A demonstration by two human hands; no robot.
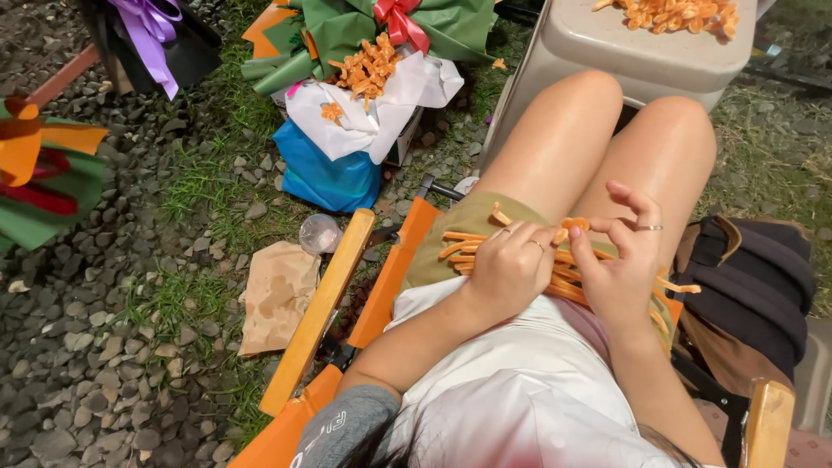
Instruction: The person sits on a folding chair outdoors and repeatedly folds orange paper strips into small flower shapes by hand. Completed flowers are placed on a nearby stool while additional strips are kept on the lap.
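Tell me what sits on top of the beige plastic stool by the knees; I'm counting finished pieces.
On the beige stool lies a loose pile of small orange pieces. The frame's top edge cuts it off, so the full pile can't be counted.

The hands hide much of the orange strips [464,238]; the far orange pile [672,13] is cut by the top edge.

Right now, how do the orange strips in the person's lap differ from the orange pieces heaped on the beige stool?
The orange strips in the lap are long and straight, lying roughly side by side across the legs; the pieces on the beige stool are short, curled and heaped. The left hand and right hand hold the lap strips and pinch a curled one; nothing touches the stool pile. Both are the same orange.
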